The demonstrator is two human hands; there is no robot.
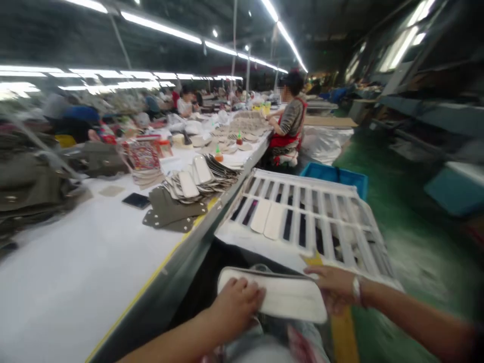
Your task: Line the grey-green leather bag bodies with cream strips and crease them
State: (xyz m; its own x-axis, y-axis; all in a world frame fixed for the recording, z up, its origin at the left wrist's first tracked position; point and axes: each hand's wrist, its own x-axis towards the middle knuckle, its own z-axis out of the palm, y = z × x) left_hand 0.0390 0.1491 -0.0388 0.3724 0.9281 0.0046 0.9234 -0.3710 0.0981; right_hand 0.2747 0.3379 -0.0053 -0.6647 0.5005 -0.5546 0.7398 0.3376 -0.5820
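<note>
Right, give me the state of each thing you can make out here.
Panel: pale face up, left hand over it, right hand at its end
Rack panels: flat, side by side
Pile: loosely stacked, fanned out
Dark slab, perhaps a phone: lying flat
Bottles: upright
Crate: partly hidden behind the rack
Lights: on

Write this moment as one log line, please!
Left hand: on white panel | Right hand: at panel's right end | Slatted rack: two white pieces on top | Table: piled pieces, gray flaps
</note>
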